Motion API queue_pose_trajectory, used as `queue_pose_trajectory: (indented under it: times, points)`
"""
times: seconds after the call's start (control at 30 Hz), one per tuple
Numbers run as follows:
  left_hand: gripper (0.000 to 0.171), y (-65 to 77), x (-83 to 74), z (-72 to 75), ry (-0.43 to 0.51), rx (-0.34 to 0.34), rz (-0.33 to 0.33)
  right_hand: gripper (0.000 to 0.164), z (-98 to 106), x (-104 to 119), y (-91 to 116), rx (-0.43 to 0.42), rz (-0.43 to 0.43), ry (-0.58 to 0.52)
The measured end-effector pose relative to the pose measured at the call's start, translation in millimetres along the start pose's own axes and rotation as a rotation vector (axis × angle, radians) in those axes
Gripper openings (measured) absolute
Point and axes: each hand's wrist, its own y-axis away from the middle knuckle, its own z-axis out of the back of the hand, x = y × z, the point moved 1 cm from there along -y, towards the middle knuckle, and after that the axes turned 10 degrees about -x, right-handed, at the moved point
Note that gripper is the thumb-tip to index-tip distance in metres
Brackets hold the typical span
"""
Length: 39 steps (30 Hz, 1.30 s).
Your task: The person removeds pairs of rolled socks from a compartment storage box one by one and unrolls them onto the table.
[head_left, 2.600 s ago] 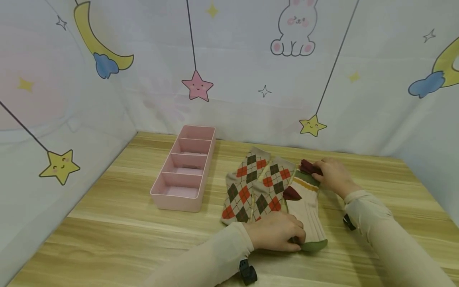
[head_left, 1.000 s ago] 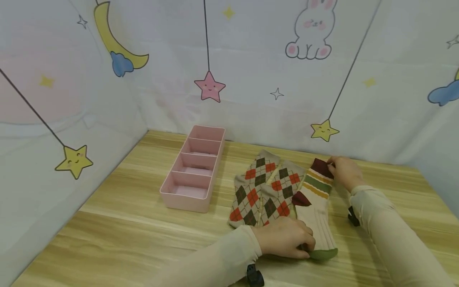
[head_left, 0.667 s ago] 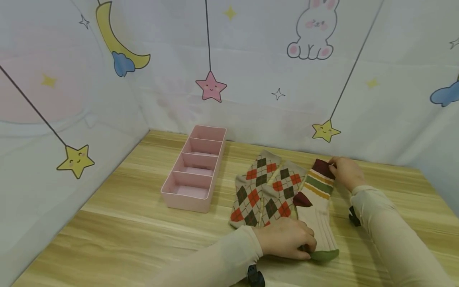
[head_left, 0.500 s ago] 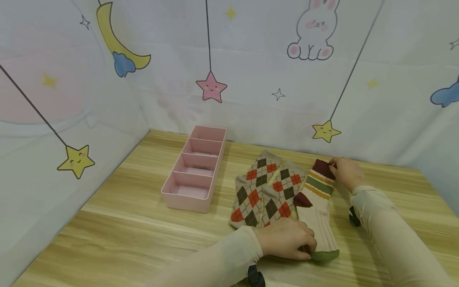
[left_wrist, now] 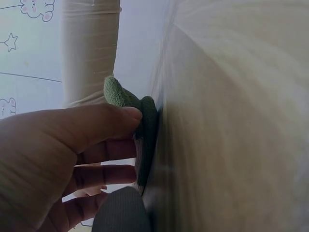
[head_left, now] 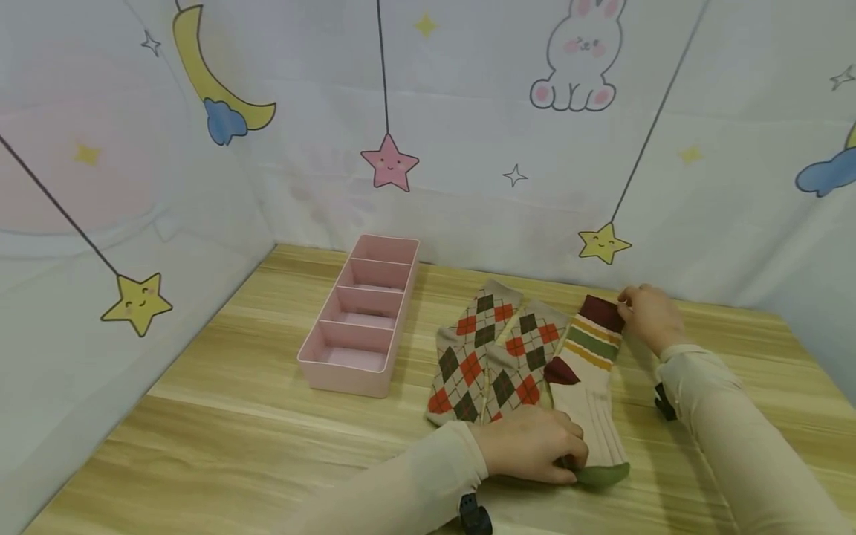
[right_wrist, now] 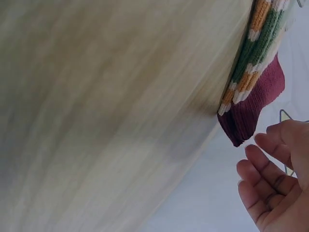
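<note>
A cream striped sock (head_left: 585, 409) with maroon cuff and heel lies flat on the wooden table, its green toe towards me. At that toe is my left hand (head_left: 531, 444); in the left wrist view the thumb presses the green toe (left_wrist: 148, 121) against the fingers. My right hand (head_left: 652, 316) is beside the maroon cuff (right_wrist: 256, 104), and the right wrist view shows its fingers apart from the cloth and relaxed. Two argyle socks (head_left: 471, 357) (head_left: 528, 349) lie to the left of the striped one, their toe ends partly hidden by my left hand.
A pink organizer box (head_left: 350, 380) with several compartments stands left of the socks. White fabric walls (head_left: 468, 215) printed with stars and a rabbit enclose the table (head_left: 221, 446) at the back and sides.
The striped sock's cuff, bunched earlier, now lies straightened with its stripes showing. My right hand has just moved slightly away from the cuff. My left hand stays at the toe.
</note>
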Motion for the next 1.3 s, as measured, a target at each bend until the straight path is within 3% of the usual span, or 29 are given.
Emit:
queue_pose_trajectory:
  times: [0.33, 0.53, 0.9, 1.3]
  points:
    - [0.013, 1.5, 4.3, -3.4, -0.015, -0.083, -0.035, 0.03, -4, -1, 0, 0.069, 0.018, 0.013]
    - [0.013, 0.4, 5.9, -5.3, -0.006, -0.076, -0.026, 0.033, -6, 0, 0, 0.096, 0.029, -0.019]
    - [0.009, 0.1, 6.2, -5.0, 0.004, -0.089, -0.02, 0.018, -6, 3, 1, 0.073, 0.059, -0.042]
    - [0.008, 0.7, 5.3, -1.2, 0.01, -0.176, -0.036, 0.017, 10, 7, 4, 0.021, 0.038, -0.057]
